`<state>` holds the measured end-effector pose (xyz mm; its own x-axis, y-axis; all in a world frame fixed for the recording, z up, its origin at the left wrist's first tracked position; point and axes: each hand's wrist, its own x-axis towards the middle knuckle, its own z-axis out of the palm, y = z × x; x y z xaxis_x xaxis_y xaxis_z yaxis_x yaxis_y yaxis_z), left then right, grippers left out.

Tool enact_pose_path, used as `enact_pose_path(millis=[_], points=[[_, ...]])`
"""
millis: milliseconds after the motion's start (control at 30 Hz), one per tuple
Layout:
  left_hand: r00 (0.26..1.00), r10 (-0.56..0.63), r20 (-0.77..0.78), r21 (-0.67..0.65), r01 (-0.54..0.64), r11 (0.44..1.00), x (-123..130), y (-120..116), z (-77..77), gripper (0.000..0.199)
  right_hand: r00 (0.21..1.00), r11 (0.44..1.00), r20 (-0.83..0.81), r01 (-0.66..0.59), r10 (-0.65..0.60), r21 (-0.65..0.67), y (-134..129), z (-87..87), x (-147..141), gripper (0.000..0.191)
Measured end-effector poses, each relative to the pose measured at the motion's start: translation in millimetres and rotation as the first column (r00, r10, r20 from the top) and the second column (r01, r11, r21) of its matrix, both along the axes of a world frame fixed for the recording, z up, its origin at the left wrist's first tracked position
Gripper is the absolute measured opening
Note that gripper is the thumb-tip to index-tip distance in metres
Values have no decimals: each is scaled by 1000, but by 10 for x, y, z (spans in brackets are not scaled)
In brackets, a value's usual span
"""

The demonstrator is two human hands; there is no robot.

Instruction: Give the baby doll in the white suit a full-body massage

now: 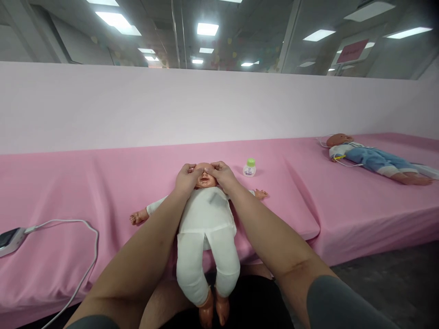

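A baby doll (pixel 207 212) in a white top and white trousers lies on its back on the pink cover, its bare feet towards me. Its arms are spread out to both sides. My left hand (pixel 187 179) cups one side of the doll's head, fingers curled round it and thumb on the face near the eye. On the other side, my right hand (pixel 223 176) holds the head in the same way, its thumb also by the eye. Both thumbs hide the eye area; the mouth shows below them. Just right of my right hand stands a small clear bottle (pixel 249 169) with a green cap.
Pink cloth (pixel 116 183) covers the long surface, with a white wall (pixel 137 109) and glass behind. Another doll (pixel 373 157) in blue trousers lies at the far right, with thin tubing on it. A white device (pixel 12 241) with a cable (pixel 97 242) lies at left.
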<state>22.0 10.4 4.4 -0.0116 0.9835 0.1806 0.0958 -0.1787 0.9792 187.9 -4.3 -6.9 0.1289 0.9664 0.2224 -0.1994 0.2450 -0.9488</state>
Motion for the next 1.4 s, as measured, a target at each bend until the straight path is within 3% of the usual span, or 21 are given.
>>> enact_pose_path(millis=[167, 333, 567, 733, 900, 1000, 1200, 1400], points=[[999, 47, -15, 28, -47, 999, 37, 2, 11, 38, 987, 995, 125, 95, -97, 23, 46, -24, -14, 49], [997, 64, 31, 19, -64, 998, 44, 50, -14, 27, 987, 995, 132, 78, -86, 61, 108, -69, -3, 37], [997, 22, 77, -6, -22, 1000, 1, 90, -73, 32, 996, 1000, 87, -6, 5, 9, 122, -99, 34, 39], [996, 70, -51, 61, -67, 996, -2, 74, -93, 45, 967, 993, 243, 55, -78, 100, -12, -9, 14, 45], [997, 64, -53, 76, -60, 995, 21, 71, -94, 41, 947, 985, 277, 137, -161, 103, -30, 21, -6, 48], [997, 70, -30, 76, -68, 995, 37, 78, -98, 35, 960, 986, 236, 131, -152, 100, 20, -20, -6, 44], [996, 45, 80, 31, -48, 998, 50, 80, -92, 26, 1000, 1000, 1, -5, 5, 8, 78, -55, 17, 41], [980, 1, 197, -75, 14, 997, 44, 79, -75, 33, 999, 999, -8, -38, 37, -29, 47, -35, 27, 42]])
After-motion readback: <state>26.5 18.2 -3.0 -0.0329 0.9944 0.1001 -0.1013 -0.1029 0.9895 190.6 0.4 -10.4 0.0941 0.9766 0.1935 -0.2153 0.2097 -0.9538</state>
